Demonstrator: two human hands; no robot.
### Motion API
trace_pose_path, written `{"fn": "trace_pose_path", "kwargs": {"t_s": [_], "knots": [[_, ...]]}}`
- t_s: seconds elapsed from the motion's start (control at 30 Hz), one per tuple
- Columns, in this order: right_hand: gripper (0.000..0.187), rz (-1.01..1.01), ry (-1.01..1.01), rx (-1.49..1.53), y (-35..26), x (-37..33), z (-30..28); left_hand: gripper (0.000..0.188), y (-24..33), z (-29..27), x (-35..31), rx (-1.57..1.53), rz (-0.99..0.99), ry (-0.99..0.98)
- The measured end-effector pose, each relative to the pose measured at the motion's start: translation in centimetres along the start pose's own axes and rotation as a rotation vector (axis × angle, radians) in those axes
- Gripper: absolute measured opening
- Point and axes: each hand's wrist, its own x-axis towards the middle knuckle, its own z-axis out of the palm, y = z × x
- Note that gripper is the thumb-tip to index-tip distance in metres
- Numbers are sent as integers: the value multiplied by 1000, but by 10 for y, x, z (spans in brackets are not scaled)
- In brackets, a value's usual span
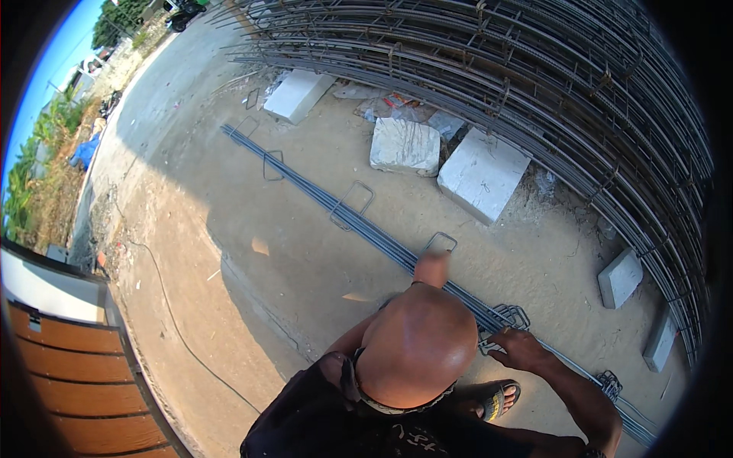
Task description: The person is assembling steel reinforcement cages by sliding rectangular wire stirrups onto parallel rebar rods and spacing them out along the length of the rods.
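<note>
Neither of my hands shows in the head view. Directly before me, low in the picture, a co-worker (321, 416) in a dark shirt bends over a bundle of thin steel reinforcing bars (305, 187) lying on the ground. The co-worker's left hand (432, 271), partly blurred, is at the bars near a single rectangular stirrup (443, 243). The co-worker's right hand (523, 351) is beside a cluster of stirrups (510, 314) on the bars; its grip cannot be made out. Further stirrups (357, 200) sit spaced along the bundle, and another cluster (609, 384) is at its right.
A large stack of tied reinforcing cages (496, 57) fills the upper right. White blocks (485, 172) stand along its foot, with plastic scraps among them. A thin cable (172, 313) crosses the ground at left, near an orange-brown slatted panel (84, 382). The co-worker's sandalled foot (500, 401) is near the bars.
</note>
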Motion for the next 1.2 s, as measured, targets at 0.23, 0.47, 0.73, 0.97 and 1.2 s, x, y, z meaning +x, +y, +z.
{"fn": "trace_pose_path", "kwargs": {"t_s": [0.23,0.47,0.73,0.97,1.2], "knots": [[29,-19,-22,-54,3,5,0,36,-4,3,-3,-38,31,0],[32,43,-80,-93,5,5,-3,36,-7,6,-7,-92,-11,44],[33,65,-127,-191,16,0,9,33,-2,-1,-5,-117,-169,-34],[44,251,-91,-217,25,-5,20,29,-10,-18,-1,-244,99,277],[60,289,-97,-289,36,-9,34,24,-84,-65,-10,200,278,310]]}}
